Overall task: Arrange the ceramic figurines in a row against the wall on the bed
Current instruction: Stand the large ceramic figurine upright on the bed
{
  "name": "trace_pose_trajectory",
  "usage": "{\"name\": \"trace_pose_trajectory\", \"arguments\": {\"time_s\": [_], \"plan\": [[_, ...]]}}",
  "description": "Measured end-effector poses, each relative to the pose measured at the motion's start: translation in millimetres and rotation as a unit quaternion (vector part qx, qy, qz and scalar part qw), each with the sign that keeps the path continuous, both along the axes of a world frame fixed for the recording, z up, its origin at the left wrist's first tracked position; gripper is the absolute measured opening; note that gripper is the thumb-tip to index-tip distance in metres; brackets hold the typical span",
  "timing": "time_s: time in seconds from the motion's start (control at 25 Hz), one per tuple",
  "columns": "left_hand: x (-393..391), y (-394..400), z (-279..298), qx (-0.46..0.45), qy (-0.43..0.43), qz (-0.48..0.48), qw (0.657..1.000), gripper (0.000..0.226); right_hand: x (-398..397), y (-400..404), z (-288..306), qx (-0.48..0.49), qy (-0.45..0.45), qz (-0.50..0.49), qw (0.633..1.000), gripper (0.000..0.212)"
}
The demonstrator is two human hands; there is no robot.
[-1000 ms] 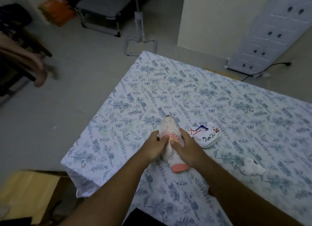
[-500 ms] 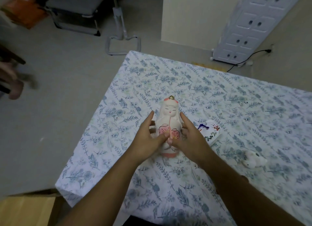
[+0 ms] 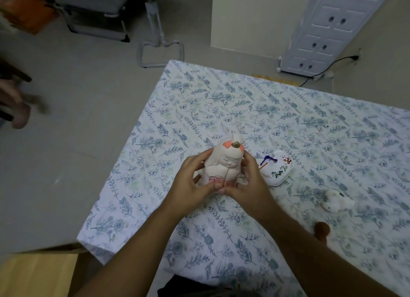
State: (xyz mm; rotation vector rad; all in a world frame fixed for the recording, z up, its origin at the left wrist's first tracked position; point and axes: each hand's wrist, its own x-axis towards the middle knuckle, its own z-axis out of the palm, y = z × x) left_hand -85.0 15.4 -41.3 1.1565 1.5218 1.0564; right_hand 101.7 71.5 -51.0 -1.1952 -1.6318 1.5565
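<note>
A tall white doll figurine [image 3: 224,163] with pink marks and a small gold knob on its head stands upright on the floral bed sheet [image 3: 255,110]. My left hand [image 3: 188,185] grips its left side and my right hand [image 3: 246,183] its right side, thumbs meeting at its base. A flat white painted figurine [image 3: 277,169] lies just right of my right hand. A small white animal figurine [image 3: 335,202] lies on its side further right. A small brown figurine [image 3: 321,230] shows beyond my right forearm, partly hidden.
The bed's left edge drops to a grey floor [image 3: 66,141]. A cream wall [image 3: 250,19] and a white panelled cabinet [image 3: 321,30] with a black cable stand beyond the far edge. A chair frame [image 3: 93,14] and a metal stand [image 3: 159,50] are at the back left. Another person's foot [image 3: 15,110] is at the far left.
The doll figurine went from lying tilted in my hands to upright on the sheet. My hands now hold it lower, near its base. The view has tilted so I see its head from above.
</note>
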Motion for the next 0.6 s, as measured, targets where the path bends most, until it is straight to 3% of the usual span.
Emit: {"name": "trace_pose_trajectory", "arguments": {"time_s": [0.28, 0.6], "plan": [[-3, -7, -4, 0.005, 0.017, -0.032, 0.999, 0.080, -7, -8, -3, 0.021, -0.018, -0.010, 1.000, 0.083], [-6, -8, -9, 0.014, 0.019, -0.053, 0.998, 0.080, -12, -12, -8, 0.027, 0.015, -0.012, 0.999, 0.090]]}}
